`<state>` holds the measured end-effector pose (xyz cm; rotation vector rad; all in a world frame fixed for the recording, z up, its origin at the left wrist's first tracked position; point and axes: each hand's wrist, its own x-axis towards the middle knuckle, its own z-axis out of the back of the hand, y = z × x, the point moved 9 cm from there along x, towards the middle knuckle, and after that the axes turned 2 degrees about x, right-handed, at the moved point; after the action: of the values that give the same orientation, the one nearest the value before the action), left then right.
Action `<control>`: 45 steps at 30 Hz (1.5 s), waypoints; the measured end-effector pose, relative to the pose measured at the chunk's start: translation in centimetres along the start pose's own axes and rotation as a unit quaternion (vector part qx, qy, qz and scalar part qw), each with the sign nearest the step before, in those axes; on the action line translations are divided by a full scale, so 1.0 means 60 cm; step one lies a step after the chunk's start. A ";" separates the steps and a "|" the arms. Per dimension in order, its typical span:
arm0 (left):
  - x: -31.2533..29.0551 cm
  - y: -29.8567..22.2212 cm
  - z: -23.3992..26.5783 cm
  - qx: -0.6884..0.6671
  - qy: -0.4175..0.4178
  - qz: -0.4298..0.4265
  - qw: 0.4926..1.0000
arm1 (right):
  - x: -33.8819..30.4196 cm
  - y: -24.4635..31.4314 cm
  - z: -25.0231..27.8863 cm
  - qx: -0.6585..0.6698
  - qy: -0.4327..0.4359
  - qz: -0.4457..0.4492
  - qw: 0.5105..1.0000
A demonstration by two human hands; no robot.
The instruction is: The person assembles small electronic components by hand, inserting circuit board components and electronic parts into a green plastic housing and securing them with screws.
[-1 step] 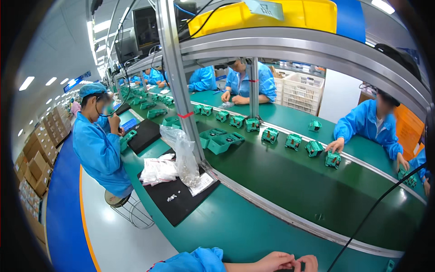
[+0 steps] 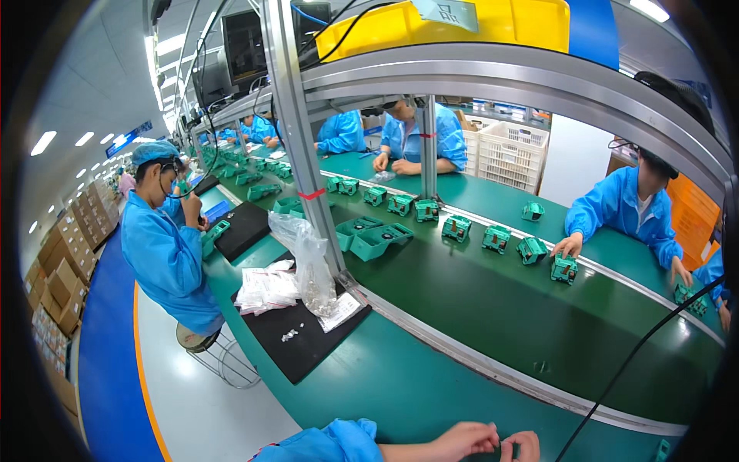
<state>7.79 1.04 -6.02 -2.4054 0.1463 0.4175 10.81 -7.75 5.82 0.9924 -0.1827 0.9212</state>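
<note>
At the lower edge, over the green bench (image 2: 431, 400), my left hand (image 2: 466, 441) reaches in from a blue sleeve. Its fingers are curled, with the tips pinched together. Close beside it, my right hand (image 2: 522, 446) is bent the same way, partly cut off by the picture's edge. The two sets of fingertips nearly meet. Anything between them is too small or hidden to make out. Nearest on the bench is a black mat (image 2: 302, 362) with a few small pale pieces (image 2: 290, 336), white packets (image 2: 265, 289) and a clear plastic bag (image 2: 315, 281) of small parts.
A dark green conveyor (image 2: 493, 323) carries several green housings (image 2: 456, 229). Larger green trays (image 2: 379, 240) stand near the metal post (image 2: 296, 131). A black cable (image 2: 616, 385) hangs at right. Co-workers in blue sit across and at left; one hand (image 2: 568, 245) touches a housing.
My left hand has risen slightly and its fingertips have shifted against those of my right hand. Otherwise the scene is nearly the same, with a slight shift of the view.
</note>
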 end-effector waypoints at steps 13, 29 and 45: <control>0.008 -0.711 0.361 0.607 -0.549 -0.340 0.463 | 0.018 -0.045 -0.028 0.020 -0.006 -0.065 0.998; 0.017 -0.284 -0.077 0.868 0.078 -0.311 0.380 | 0.002 -0.010 0.113 0.040 -0.208 -0.010 0.977; -0.005 -0.050 -0.173 0.752 0.238 -0.479 0.385 | -0.031 -0.056 0.045 -0.282 0.290 -0.114 0.907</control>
<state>10.82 -3.40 3.37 -0.3432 -0.4556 -0.7562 12.81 -11.68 4.24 0.1713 0.1664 0.8409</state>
